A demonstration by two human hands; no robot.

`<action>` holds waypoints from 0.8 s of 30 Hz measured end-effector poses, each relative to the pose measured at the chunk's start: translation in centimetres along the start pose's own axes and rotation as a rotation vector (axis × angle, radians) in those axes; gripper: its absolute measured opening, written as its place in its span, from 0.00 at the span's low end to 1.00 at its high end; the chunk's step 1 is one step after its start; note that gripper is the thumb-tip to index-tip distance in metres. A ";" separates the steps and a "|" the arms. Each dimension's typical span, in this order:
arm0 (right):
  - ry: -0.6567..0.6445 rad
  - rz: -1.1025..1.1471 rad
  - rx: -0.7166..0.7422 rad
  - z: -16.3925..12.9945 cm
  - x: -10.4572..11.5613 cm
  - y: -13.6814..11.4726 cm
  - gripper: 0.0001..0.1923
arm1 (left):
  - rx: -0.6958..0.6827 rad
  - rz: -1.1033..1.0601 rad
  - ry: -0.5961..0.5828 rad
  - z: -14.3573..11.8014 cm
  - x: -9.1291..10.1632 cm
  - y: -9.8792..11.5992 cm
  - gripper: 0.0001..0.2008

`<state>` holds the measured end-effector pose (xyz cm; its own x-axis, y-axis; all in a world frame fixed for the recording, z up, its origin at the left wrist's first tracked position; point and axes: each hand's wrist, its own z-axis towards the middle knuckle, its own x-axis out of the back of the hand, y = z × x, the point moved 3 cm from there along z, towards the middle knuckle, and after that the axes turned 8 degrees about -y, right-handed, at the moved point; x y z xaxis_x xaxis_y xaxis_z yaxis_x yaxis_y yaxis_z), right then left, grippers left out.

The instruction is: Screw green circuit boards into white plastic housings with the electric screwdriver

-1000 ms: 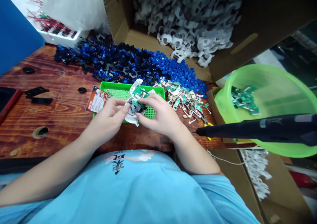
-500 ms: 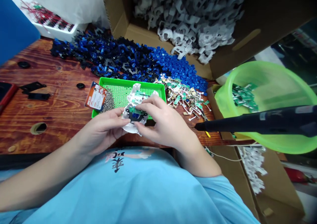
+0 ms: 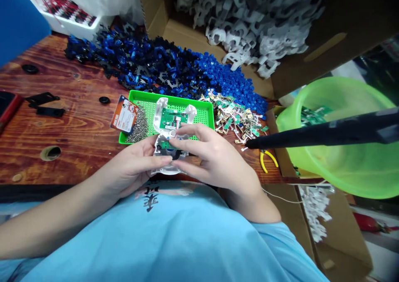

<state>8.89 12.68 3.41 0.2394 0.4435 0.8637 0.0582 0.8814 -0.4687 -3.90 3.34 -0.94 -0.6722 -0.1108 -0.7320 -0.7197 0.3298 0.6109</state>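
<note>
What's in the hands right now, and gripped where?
Both hands hold one white plastic housing with a green circuit board. The left hand grips its lower left edge; the right hand pinches its middle from the right.

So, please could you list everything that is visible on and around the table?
white plastic part: one, white with green board, held in both hands
tray: one, green, table centre
screws: a pile, grey, tray's left end
card: one, orange and white, left of tray
blue pieces: a heap, blue and black, behind tray
small boards: a pile, green, right of tray
cardboard box: one, brown, holds white parts
basin: one, green, right
pliers: one, yellow handles
table: one, brown wood
left hand: one
right hand: one
</note>
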 end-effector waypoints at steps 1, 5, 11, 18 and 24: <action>0.007 -0.041 0.023 -0.1 -0.1 0.0 0.16 | -0.030 0.029 0.036 -0.1 0.1 -0.1 0.18; -0.045 -0.167 0.060 -0.4 -0.4 0.0 0.19 | -0.124 0.194 0.117 -0.3 0.2 -0.5 0.14; -0.003 -0.251 0.055 -1.1 -1.1 -0.2 0.21 | -0.132 0.337 0.137 -0.2 0.2 -0.3 0.10; 0.312 -0.090 -0.033 -2.1 -2.2 -0.5 0.19 | -0.139 0.436 0.201 -0.3 0.2 -0.1 0.19; 0.449 0.924 -0.461 -2.3 -4.0 0.9 0.20 | -0.186 0.492 0.226 -0.4 0.8 -1.0 0.21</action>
<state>10.25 11.26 -0.93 0.6976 0.7149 0.0482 0.0079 0.0596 -0.9982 -3.79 2.59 -1.98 -0.9417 -0.1902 -0.2776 -0.3171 0.2253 0.9213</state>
